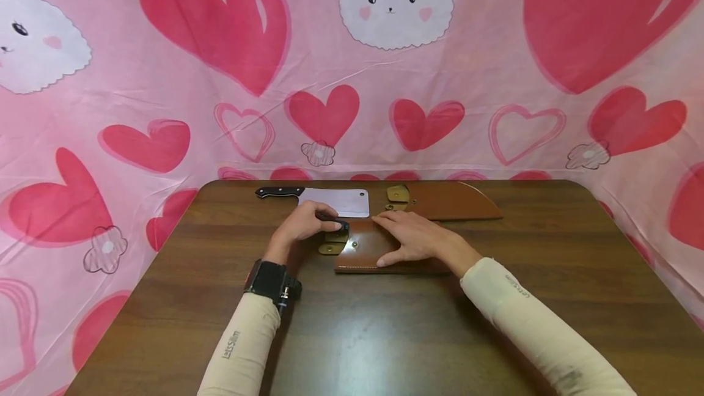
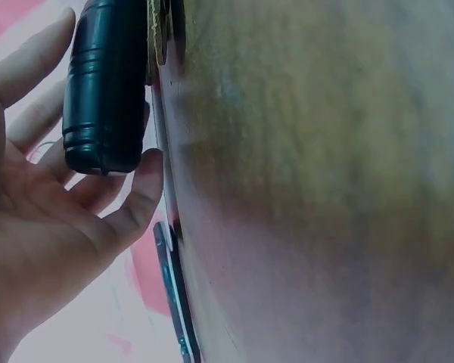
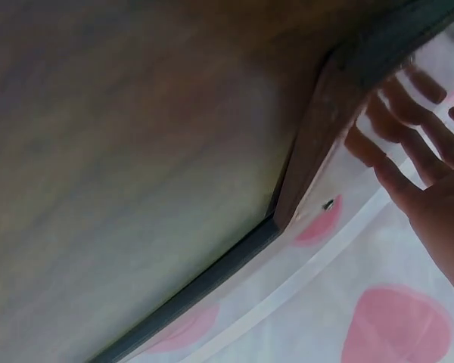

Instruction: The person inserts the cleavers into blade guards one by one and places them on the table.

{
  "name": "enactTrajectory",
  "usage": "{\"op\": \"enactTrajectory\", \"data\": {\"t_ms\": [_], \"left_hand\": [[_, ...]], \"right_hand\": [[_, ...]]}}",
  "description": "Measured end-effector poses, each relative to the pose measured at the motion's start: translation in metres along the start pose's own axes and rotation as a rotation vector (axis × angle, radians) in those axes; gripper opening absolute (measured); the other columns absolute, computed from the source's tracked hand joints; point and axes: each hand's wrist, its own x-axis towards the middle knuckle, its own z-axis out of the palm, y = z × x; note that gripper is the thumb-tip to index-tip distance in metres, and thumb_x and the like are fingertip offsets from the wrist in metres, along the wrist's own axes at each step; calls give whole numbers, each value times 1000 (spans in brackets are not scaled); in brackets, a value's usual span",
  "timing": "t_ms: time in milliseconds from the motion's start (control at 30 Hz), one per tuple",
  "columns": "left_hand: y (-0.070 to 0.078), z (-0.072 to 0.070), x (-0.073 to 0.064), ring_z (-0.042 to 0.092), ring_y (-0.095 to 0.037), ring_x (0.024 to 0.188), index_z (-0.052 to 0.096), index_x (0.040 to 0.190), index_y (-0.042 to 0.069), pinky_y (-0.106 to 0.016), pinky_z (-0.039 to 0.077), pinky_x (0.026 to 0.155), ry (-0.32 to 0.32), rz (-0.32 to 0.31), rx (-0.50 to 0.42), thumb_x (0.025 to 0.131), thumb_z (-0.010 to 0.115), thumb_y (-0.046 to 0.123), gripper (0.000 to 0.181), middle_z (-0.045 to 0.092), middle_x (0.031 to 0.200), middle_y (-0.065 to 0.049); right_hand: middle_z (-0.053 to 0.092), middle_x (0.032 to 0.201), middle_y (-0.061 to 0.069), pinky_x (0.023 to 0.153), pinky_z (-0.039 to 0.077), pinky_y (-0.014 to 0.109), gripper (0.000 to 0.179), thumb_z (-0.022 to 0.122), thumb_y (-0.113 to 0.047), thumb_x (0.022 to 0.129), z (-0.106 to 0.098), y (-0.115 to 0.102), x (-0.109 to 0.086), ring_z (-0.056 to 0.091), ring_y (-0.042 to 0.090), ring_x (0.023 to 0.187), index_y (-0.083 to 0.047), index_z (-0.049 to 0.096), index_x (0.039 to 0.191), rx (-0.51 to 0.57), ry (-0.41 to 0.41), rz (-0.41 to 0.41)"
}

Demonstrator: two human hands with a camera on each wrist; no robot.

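Note:
A brown leather sheath (image 1: 363, 255) lies flat in front of me, its brass-snapped strap (image 1: 330, 249) unfastened at the left end. My left hand (image 1: 305, 223) holds a black ribbed handle (image 2: 106, 87) at that end, its fingers around the handle in the left wrist view. Any blade of this handle is hidden. My right hand (image 1: 409, 238) rests on the sheath with fingers spread and fairly straight. Just beyond my hands lies a cleaver (image 1: 335, 201) with a black riveted handle, and to its right a second brown leather sheath (image 1: 451, 200) with open snap tabs.
Everything lies on a dark wooden table (image 1: 357, 335) with rounded far corners. A pink heart-patterned cloth (image 1: 385, 78) hangs behind the table and along its sides. The cleaver and second sheath sit close to the table's far edge.

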Motion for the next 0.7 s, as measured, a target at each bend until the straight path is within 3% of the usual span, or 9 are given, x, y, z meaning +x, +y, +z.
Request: {"op": "enactTrajectory", "data": {"t_ms": [300, 700], "left_hand": [[-6, -6, 1, 65, -26, 105, 74, 115, -1, -45, 49, 97, 22, 2, 5, 90, 78, 17, 31, 73, 108, -11], [-11, -14, -1, 63, -33, 114, 71, 123, 1, -49, 47, 101, 52, -50, -33, 90, 77, 21, 38, 69, 120, -15]], "right_hand": [[41, 156, 13, 116, 22, 62, 91, 66, -69, 86, -11, 11, -6, 33, 34, 146, -13, 43, 154, 28, 20, 10], [45, 153, 13, 115, 27, 59, 86, 72, -60, 87, -20, 26, -15, 39, 35, 140, -11, 47, 152, 61, 85, 46]]}}
